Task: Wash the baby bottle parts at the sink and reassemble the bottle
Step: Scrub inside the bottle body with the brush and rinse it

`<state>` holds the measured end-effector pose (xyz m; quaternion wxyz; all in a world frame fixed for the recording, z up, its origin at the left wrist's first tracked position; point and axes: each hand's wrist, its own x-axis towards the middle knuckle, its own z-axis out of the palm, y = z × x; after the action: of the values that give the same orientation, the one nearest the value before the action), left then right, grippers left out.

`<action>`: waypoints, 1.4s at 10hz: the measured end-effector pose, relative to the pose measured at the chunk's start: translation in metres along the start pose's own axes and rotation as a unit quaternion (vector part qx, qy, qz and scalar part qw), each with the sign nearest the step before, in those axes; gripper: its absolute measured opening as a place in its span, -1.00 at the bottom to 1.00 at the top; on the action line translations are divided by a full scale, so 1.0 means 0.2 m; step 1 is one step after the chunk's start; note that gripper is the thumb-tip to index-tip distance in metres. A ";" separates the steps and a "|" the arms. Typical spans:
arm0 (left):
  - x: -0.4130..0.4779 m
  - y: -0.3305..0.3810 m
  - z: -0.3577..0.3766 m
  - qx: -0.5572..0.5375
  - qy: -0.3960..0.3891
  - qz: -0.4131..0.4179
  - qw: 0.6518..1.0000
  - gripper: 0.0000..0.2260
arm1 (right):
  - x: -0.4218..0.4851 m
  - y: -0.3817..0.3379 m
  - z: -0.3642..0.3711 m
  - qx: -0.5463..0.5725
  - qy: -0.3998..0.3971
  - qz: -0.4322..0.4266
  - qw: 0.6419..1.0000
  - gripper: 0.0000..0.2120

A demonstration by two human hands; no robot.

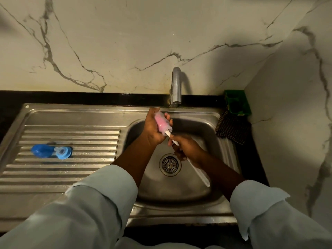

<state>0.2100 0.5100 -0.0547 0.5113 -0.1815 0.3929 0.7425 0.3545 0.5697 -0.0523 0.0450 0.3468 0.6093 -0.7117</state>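
Marble walls are backing the sink (179,209); your left hand (152,128) is gripping the bottle (162,124), mouth toward your right hand (186,150), whose fingers (177,151) are clasping the brush handle (197,171) along that axis.

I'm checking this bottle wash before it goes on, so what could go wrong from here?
The left hand grips the clear bottle over the sink basin while the right hand works the brush inside it; a wet bottle could slip and drop. The blue cap and nipple ring lie loose on the ribbed drainboard, where a sleeve might knock them.
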 end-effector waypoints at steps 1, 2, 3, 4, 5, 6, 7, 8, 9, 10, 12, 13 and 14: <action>0.03 0.02 0.00 0.020 0.006 0.020 1.000 -0.77 | 0.01 0.02 0.01 0.053 -0.001 0.017 0.998 -0.66; 0.02 0.02 0.00 0.049 0.058 0.025 0.997 -0.69 | 0.05 0.07 -0.02 -0.184 0.124 -0.076 0.972 -0.65; 0.00 0.01 0.02 0.082 0.081 0.008 0.993 -0.57 | 0.06 0.11 -0.04 -0.433 0.182 -0.193 0.862 -0.58; 0.05 0.03 0.00 0.151 0.133 0.041 0.979 -0.60 | 0.05 0.14 -0.07 -0.545 0.198 -0.279 0.765 -0.57; 0.08 0.07 -0.04 0.162 0.162 0.067 0.971 -0.49 | 0.03 0.13 -0.12 -0.590 0.225 -0.339 0.697 -0.62; 0.13 0.08 -0.06 0.149 0.193 0.079 0.966 -0.47 | 0.02 0.12 -0.16 -0.622 0.241 -0.387 0.637 -0.69; 0.12 0.08 -0.01 0.035 0.246 0.099 0.964 -0.43 | 0.02 0.15 -0.21 -0.591 0.215 -0.392 0.671 -0.72; 0.14 0.11 -0.06 0.062 0.202 0.088 0.974 -0.39 | 0.02 0.18 -0.26 -0.554 0.218 -0.385 0.705 -0.77; 0.32 0.11 -0.18 0.087 0.217 0.043 0.971 -0.22 | 0.01 0.16 -0.28 -0.555 0.229 -0.362 0.713 -0.75; 0.46 0.10 -0.23 0.125 0.219 0.054 0.966 -0.15 | 0.01 0.16 -0.35 -0.558 0.279 -0.345 0.701 -0.75; 0.12 -0.02 -0.02 0.081 0.197 0.049 0.976 -0.40 | -0.02 0.20 -0.50 -0.461 0.422 -0.212 0.752 -0.79; 0.04 -0.13 0.04 0.052 0.119 0.016 0.991 -0.50 | -0.05 0.23 -0.58 -0.428 0.451 -0.196 0.758 -0.72; 0.02 -0.22 0.09 0.058 0.059 0.013 0.996 -0.48 | -0.08 0.26 -0.67 -0.412 0.490 -0.154 0.752 -0.76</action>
<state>0.2499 0.5335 -0.0632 0.4869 -0.1905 0.4671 0.7131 0.4503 0.6720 -0.0900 -0.2318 0.4971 0.8273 -0.1214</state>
